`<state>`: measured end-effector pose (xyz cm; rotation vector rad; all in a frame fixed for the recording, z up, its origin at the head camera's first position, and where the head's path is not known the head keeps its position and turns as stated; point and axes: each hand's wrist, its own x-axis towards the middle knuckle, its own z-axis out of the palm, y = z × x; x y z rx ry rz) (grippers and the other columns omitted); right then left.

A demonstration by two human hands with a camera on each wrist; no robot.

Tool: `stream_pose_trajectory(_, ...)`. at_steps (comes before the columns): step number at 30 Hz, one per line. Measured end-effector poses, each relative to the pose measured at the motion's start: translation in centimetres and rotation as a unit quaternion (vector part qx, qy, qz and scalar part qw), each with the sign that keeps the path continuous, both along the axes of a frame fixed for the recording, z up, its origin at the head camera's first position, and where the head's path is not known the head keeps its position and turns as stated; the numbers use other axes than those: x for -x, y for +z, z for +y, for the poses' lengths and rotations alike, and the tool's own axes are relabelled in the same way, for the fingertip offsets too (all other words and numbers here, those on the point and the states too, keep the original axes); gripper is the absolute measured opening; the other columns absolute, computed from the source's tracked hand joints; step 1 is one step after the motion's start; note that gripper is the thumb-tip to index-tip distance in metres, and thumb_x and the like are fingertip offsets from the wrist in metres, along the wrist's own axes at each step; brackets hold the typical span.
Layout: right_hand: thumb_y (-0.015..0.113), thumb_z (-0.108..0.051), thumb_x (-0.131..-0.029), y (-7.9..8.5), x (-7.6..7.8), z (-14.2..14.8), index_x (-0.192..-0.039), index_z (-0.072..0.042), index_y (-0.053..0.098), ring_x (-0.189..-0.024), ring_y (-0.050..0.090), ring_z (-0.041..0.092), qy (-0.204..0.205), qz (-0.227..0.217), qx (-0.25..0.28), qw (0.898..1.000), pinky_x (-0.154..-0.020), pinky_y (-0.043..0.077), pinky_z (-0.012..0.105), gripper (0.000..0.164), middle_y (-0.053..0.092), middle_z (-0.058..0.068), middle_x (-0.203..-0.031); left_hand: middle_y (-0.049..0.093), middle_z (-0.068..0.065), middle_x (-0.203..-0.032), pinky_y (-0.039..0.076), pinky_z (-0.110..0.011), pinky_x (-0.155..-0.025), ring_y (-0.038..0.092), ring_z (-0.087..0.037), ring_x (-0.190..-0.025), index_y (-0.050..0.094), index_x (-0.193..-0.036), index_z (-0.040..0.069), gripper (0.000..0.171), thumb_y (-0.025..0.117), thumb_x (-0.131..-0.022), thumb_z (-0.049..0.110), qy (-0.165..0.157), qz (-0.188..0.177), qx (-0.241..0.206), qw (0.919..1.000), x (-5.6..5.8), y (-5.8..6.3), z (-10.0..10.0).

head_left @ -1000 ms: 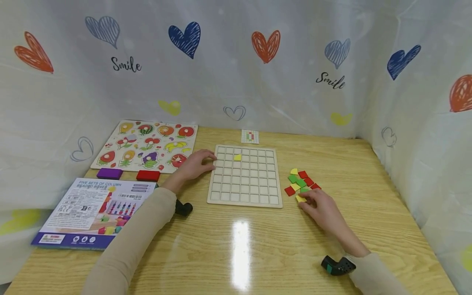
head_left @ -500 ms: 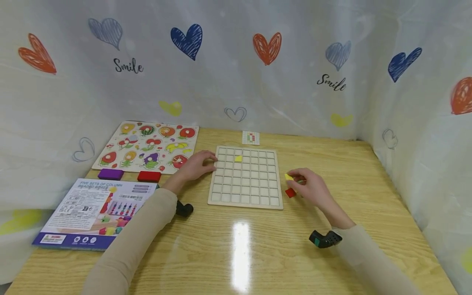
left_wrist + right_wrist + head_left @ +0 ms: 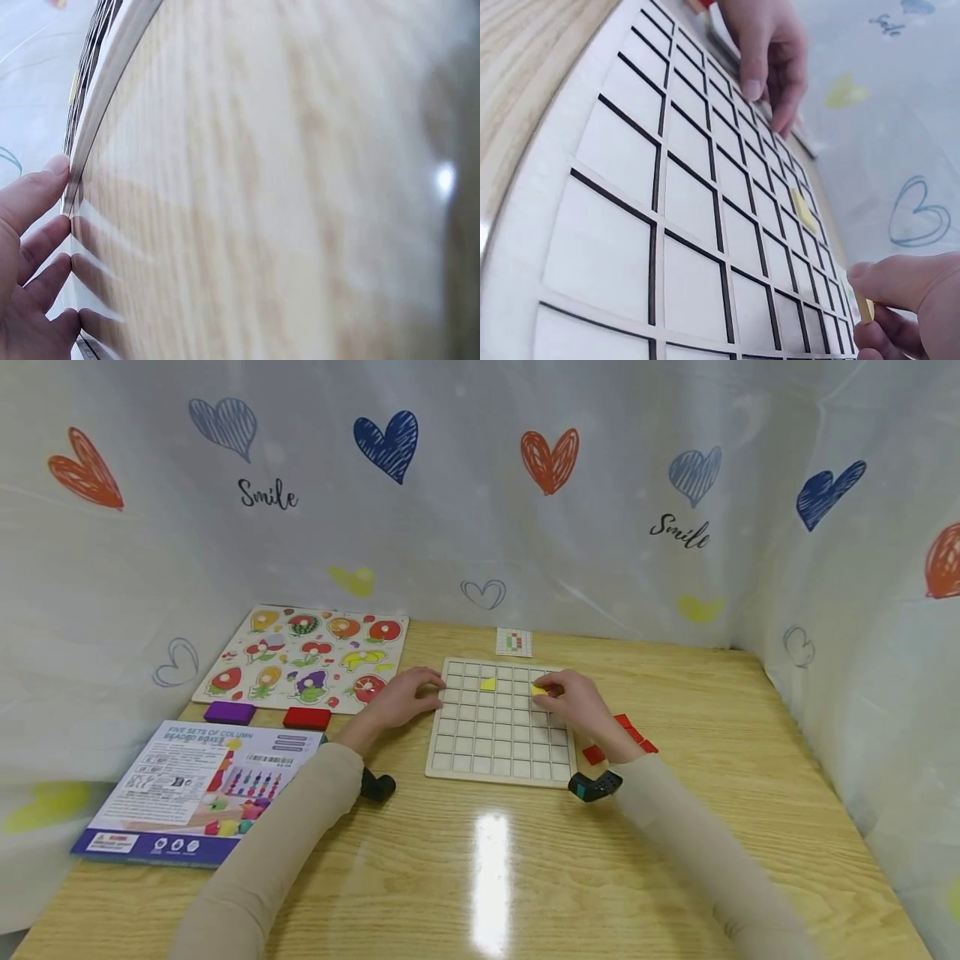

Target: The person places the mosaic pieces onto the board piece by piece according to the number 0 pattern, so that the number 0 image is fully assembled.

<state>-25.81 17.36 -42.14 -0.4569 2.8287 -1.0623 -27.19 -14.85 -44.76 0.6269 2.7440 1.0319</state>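
Note:
A square wooden grid board lies mid-table in the head view. One yellow tile with a curved edge sits in a cell of its upper part. My right hand pinches another yellow tile between thumb and fingers over the board's upper right cells; in the right wrist view this held tile appears edge-on. My left hand rests at the board's left edge. In the left wrist view, its thumb touches the rim and its fingertips stand close below.
Several red tiles lie right of the board, partly hidden by my right forearm. Behind the board is a small pattern card. At left are a fruit puzzle board, a purple block, a red block and a toy box.
My right hand has taken a yellow tile from the pile on the right and carried it left and up over the board. My left hand has stayed at the board's edge.

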Motion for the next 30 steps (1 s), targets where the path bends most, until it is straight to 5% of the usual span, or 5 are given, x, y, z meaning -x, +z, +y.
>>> stream_pose_trajectory(11, 0.068, -0.019, -0.093, -1.5, 2.8, -1.7, -0.120, -0.002, 0.068, -0.097, 0.060, 0.024, 0.022, -0.002, -0.030, 0.999, -0.087, 0.050, 0.039, 0.032, 0.067, 0.013, -0.111, 0.050, -0.015, -0.142, 0.025, -0.048, -0.116, 0.036, -0.034, -0.138, 0.063, -0.123, 0.006, 0.032, 0.066, -0.095, 0.020, -0.003, 0.006, 0.003, 1.0000, 0.1, -0.1, 0.0)
stream_pose_trajectory(30, 0.068, -0.019, -0.093, -1.5, 3.8, -2.1, -0.117, -0.002, 0.069, -0.097, 0.061, 0.024, 0.025, 0.003, -0.034, 0.999, -0.088, 0.050, 0.039, 0.030, 0.068, 0.012, -0.108, 0.050, -0.015, -0.142, 0.027, -0.047, -0.115, 0.037, -0.033, -0.137, 0.064, -0.122, 0.007, 0.031, 0.067, -0.095, 0.021, -0.002, 0.001, 0.007, 1.0000, 0.4, 0.0, 0.1)
